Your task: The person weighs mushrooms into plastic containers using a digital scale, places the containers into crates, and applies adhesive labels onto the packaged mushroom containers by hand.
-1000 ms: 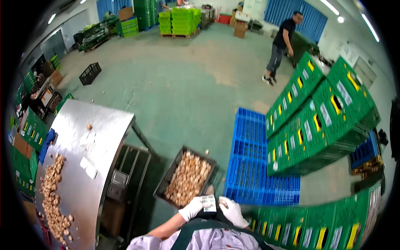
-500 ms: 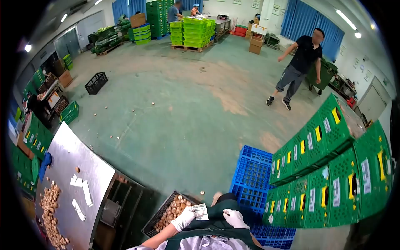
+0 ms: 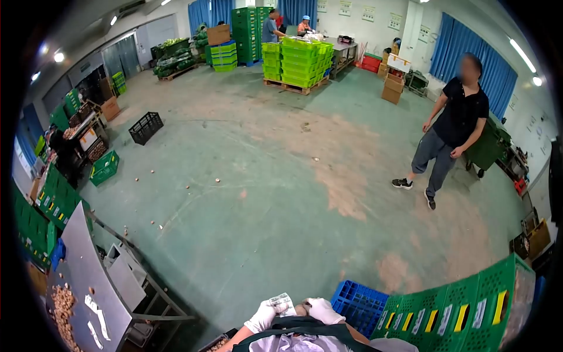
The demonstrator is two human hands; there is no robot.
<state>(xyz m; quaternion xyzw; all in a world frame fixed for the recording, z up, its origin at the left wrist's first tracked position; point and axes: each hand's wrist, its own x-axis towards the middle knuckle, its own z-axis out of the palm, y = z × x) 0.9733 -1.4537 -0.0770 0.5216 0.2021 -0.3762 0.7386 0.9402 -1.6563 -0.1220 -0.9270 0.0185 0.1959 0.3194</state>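
Observation:
Low in the head view, my left hand, in a white glove, is closed on a sheet of printed labels. The sheet is pale with small print that I cannot read. To its right, my right hand, also gloved in white, has its fingers curled together; whether something thin is between them I cannot make out. Between the hands shows a small beige shape that I cannot identify. A dark crate of mushrooms sits at the bottom edge below my left hand, mostly cut off.
A metal table at left bears mushrooms and white paper strips. Stacked green crates and a blue pallet stand at right. A person stands ahead right. A black crate lies on the floor.
My view has tilted up and shifted, so the table and crates sit lower. My hands have come closer together around the sheet. The person ahead appears nearer, with the legs in a different stance.

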